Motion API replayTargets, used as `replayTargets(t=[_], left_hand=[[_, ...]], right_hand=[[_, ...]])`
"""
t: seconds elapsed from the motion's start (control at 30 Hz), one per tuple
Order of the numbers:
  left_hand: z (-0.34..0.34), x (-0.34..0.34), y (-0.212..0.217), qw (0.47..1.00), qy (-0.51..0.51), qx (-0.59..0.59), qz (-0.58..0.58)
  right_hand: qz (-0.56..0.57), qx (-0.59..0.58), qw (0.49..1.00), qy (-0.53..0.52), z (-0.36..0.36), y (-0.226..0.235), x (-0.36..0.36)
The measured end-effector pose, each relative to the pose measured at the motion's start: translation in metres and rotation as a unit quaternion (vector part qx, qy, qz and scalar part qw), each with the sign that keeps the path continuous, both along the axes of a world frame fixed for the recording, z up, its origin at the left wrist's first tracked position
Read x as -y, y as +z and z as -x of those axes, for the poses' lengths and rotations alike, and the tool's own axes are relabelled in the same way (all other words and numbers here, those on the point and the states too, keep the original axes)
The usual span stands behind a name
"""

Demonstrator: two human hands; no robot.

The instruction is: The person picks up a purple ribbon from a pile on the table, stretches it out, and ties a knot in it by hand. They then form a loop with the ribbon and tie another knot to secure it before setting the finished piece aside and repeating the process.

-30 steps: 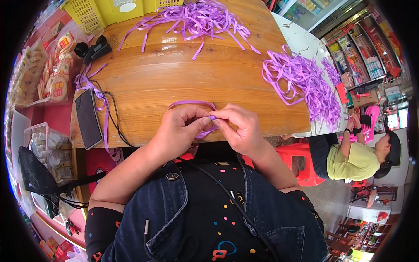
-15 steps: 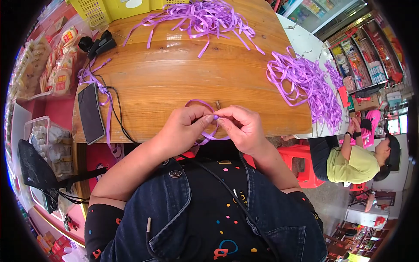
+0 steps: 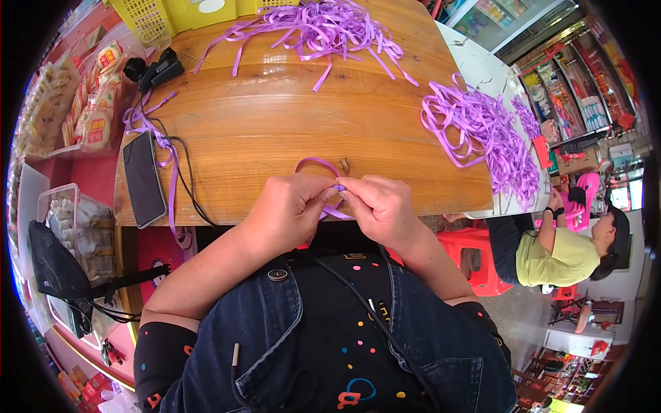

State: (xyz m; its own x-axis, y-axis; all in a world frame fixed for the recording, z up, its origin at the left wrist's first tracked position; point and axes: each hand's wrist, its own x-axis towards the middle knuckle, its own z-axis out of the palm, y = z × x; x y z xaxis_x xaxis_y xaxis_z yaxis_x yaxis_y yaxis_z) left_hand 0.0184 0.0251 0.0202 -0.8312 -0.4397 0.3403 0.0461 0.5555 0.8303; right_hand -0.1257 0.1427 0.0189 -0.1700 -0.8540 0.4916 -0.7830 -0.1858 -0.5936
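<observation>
Both my hands meet over the near edge of the wooden table (image 3: 275, 131), pinching one purple ribbon (image 3: 319, 160) between thumbs and forefingers. A small bunched spot of the ribbon, perhaps a knot, shows between the fingertips. One loop of it stands up beyond the hands, and another part hangs below them. My left hand (image 3: 292, 204) is closed on the ribbon from the left. From the other side, my right hand (image 3: 380, 205) grips it, with its fingers curled. The fingertips hide how the ribbon is crossed.
Heaps of purple ribbon lie at the far side (image 3: 323, 31) and at the right (image 3: 489, 131). A phone (image 3: 144, 179) and a black cable (image 3: 180, 155) rest at the left. A yellow basket (image 3: 186, 14) stands at the back. Another person (image 3: 558, 255) sits at right near a red stool (image 3: 468, 258).
My hands have drawn slightly closer together around the ribbon's bunched spot, and the ribbon loop has shifted a little. The person at right has lowered their hands.
</observation>
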Motion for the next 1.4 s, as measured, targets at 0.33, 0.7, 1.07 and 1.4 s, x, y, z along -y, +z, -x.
replayTargets(t=[0.33,0.7,1.07,1.4], left_hand=[[0.000,0.004,-0.005,0.996,-0.034,0.019,-0.082],[0.000,0.007,-0.007,0.995,-0.079,0.026,-0.057],[0.001,0.008,-0.002,0.987,-0.060,0.027,-0.148],[-0.001,0.009,0.004,0.993,-0.069,0.031,-0.087]], right_hand=[[-0.007,-0.053,0.998,0.030,0.004,0.002,-0.001],[-0.007,-0.158,0.986,0.047,0.002,0.006,-0.005],[-0.029,-0.038,0.998,0.036,0.000,0.011,0.002],[-0.068,-0.055,0.996,0.024,0.002,0.012,0.000]])
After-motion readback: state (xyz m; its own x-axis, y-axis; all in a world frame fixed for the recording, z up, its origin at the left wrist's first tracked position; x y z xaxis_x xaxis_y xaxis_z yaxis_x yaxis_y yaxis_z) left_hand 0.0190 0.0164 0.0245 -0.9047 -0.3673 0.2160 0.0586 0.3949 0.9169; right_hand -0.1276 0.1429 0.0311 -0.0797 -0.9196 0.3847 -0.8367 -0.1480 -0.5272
